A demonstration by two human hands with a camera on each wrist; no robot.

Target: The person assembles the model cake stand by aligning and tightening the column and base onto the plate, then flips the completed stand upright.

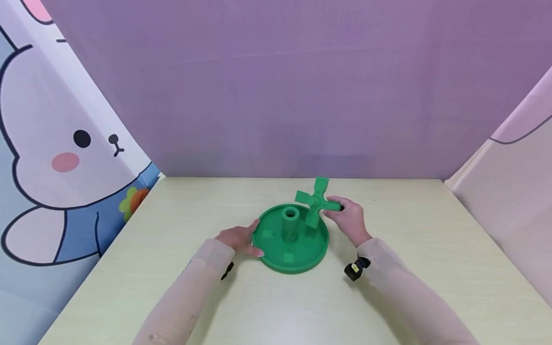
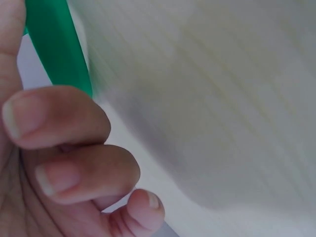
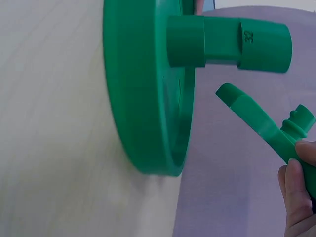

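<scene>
A green round dish (image 1: 269, 256) lies on the table with a hollow upright tube (image 1: 290, 225) rising from its middle. My left hand (image 1: 238, 240) holds the dish's left rim between spread thumb and index finger; in the left wrist view its other fingers (image 2: 91, 173) are curled outside the rim. With thumb and fingers, my right hand (image 1: 348, 218) pinches one arm of a green four-armed cross piece (image 1: 316, 201). That piece is raised and tilted over the dish's far right edge, apart from the tube. A short ridged stub (image 3: 297, 121) sticks out from it in the right wrist view.
The pale wooden table (image 1: 409, 230) runs back to a purple cloth wall (image 1: 276, 96). A printed cartoon sheet (image 1: 64, 143) stands along the left side, and another light sheet (image 1: 513, 167) along the right. Dark wrist cameras (image 1: 357, 268) sit under both sleeves.
</scene>
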